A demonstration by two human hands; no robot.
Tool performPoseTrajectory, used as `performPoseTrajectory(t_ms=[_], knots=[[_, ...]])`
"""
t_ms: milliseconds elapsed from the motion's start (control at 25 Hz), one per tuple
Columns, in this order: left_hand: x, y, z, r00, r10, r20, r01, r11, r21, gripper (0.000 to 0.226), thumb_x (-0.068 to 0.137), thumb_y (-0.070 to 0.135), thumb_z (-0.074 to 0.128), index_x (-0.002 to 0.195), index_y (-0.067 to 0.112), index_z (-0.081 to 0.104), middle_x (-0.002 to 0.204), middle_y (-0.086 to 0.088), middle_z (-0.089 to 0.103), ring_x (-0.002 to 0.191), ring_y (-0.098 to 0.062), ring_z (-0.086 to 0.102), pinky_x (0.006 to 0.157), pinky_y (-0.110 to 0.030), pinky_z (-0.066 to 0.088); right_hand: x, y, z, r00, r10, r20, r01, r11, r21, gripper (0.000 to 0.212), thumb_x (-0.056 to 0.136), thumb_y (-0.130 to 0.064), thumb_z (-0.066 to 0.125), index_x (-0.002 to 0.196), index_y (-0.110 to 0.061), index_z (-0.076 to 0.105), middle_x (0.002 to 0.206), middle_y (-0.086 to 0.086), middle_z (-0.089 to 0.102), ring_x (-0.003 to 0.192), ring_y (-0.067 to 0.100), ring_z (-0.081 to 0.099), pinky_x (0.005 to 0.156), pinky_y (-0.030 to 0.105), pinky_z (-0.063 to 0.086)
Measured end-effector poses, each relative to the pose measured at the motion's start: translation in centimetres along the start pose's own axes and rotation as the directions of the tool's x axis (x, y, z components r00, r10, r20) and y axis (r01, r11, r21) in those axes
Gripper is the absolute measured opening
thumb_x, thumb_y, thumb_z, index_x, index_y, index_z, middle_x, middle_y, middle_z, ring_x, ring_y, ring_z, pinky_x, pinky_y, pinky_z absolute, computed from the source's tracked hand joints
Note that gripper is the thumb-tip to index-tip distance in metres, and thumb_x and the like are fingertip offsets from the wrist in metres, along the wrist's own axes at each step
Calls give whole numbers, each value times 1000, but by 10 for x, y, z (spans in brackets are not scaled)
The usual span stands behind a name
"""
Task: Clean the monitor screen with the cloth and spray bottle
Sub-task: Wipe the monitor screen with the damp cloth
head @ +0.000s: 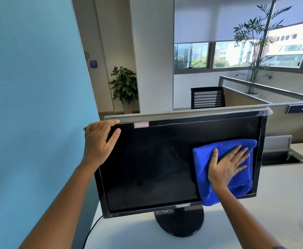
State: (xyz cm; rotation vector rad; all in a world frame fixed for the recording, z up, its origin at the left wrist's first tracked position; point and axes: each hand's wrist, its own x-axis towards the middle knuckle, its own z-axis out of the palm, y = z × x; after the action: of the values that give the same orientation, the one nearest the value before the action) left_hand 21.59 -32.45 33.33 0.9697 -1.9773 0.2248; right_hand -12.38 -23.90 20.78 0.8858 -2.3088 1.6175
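Forearms: two bare forearms are seen rising from the bottom edge of the frame, nearest the camera, toward a monitor at centre.
Cloth: a folded blue cloth (pixel 224 169) is pressed flat against the right part of the monitor screen (pixel 147 168), with its lower edge hanging past the bottom bezel.
Right hand: the right hand (pixel 227 168) is laid open on the cloth, palm down and fingers spread toward the upper right; nothing is gripped. The flat palm is judged to spread pressure evenly over the glass.
Left hand: the left hand (pixel 100 141) is curled over the monitor's upper left corner, fingers along the top edge and thumb on the front bezel. The grip is judged to brace the panel so it is not tilted or pushed back by the wiping.
Screen: the panel is dark and switched off; faint smears can be made out near its centre. The left and middle are not covered by the cloth, so wiping is judged to be under way, not finished.
Spray bottle: none can be seen anywhere in the frame.
Stand: a round black base (pixel 180 223) is set on a white desk (pixel 276 203), with a black cable (pixel 90 230) trailing at lower left.
Surroundings: a blue wall (pixel 30 105) fills the left; partitions, an office chair (pixel 208 97) and windows are seen at upper right.
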Motion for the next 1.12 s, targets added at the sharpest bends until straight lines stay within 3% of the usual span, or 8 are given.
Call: performPoseTrajectory(t_ms=[160, 280, 400, 560, 720, 840, 1000, 1120], knots=[[-1, 1, -3, 1000, -12, 3, 12, 1000, -14, 34, 93, 34, 43, 115, 16, 62, 111, -2, 67, 109, -23, 56, 95, -33, 32, -33, -47, 17, 949, -286, 136, 297, 952, -69, 116, 72, -81, 35, 149, -3, -2, 157, 23, -4, 144, 38, -11, 113, 58, -13], [-1, 3, -4, 1000, -12, 11, 13, 1000, -28, 34, 93, 34, 42, 116, 17, 61, 112, 0, 67, 109, -22, 56, 94, -33, 31, -81, -80, 37, 760, -577, 298, 629, 769, -115, 132, 60, -93, 36, 149, -1, 5, 157, 23, 2, 144, 43, -6, 111, 60, -14], [-3, 3, -5, 1000, -7, 22, 7, 1000, 0, 35, 93, 36, 43, 117, 17, 60, 113, -1, 67, 109, -23, 55, 95, -35, 32, -128, -99, 58, 556, -711, 431, 805, 590, -63, 129, 59, -90, 42, 150, -5, 10, 158, 18, 3, 144, 40, -5, 110, 65, -11], [-5, 2, -2, 999, 23, 28, -25, 996, 83, 34, 91, 34, 49, 117, 14, 58, 114, -4, 65, 107, -26, 55, 93, -35, 31, -176, -96, 76, 351, -746, 567, 904, 427, 2, 110, 64, -67, 60, 148, -7, 21, 157, 13, 15, 145, 34, -8, 111, 65, -6], [-6, 3, -1, 1000, 10, 28, -12, 997, 77, 35, 91, 35, 48, 118, 15, 57, 113, -5, 64, 107, -26, 53, 94, -35, 31, -215, -71, 82, 130, -726, 676, 960, 263, 98, 88, 76, -52, 52, 148, -10, 25, 157, 6, 22, 146, 28, 1, 113, 60, -2], [-7, 1, -1, 1000, -1, 31, -1, 998, 65, 35, 92, 36, 47, 118, 15, 56, 114, -5, 64, 109, -26, 52, 95, -35, 31, -237, -49, 83, 12, -667, 745, 958, 221, 182, 81, 77, -53, 49, 145, -13, 34, 155, 2, 30, 145, 24, 17, 113, 54, 0], [-8, 1, -1, 1000, -2, 28, 1, 998, 63, 35, 92, 36, 48, 119, 16, 55, 115, -3, 63, 110, -25, 51, 96, -34, 31, -250, -24, 76, -79, -632, 771, 951, 183, 248, 74, 77, -56, 46, 140, -17, 45, 149, -1, 40, 142, 21, 28, 113, 51, 3], [-8, 1, -1, 1000, -1, 30, -1, 998, 56, 35, 91, 37, 48, 119, 17, 56, 116, -3, 63, 110, -24, 51, 97, -36, 32, -247, -12, 66, -44, -639, 768, 941, 232, 247, 72, 75, -56, 50, 136, -17, 51, 146, -1, 45, 140, 21, 32, 117, 47, -3]])
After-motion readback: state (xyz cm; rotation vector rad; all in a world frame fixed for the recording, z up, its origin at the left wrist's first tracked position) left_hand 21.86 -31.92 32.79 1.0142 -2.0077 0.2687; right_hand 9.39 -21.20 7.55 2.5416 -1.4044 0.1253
